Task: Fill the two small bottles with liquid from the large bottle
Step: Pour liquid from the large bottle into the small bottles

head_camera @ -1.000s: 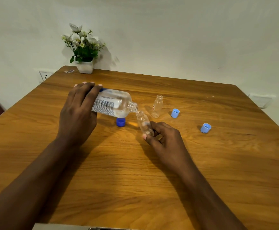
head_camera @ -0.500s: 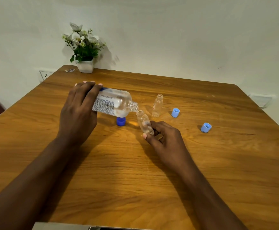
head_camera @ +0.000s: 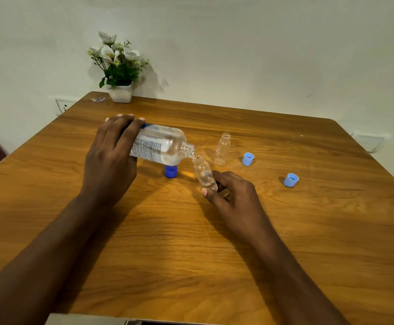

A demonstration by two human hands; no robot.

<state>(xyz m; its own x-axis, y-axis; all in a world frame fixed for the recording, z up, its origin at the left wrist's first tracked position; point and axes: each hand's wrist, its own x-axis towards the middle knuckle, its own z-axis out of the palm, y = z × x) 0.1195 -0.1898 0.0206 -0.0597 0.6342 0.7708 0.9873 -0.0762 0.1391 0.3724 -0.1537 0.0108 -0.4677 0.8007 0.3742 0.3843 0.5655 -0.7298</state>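
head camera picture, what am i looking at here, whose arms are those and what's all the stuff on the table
There is no machine here. The camera sits on a person's head and looks forward and down, so the two arms are the wearer's own. The hands work over a wooden table. The left hand grips a large bottle, tipped on its side with its open mouth at the mouth of a small bottle, which the right hand holds tilted. A second small bottle stands upright and open just behind. A dark blue cap lies under the large bottle, a light blue cap beside the standing bottle, and another light blue cap further right. Potted flowers stand at the far corner.
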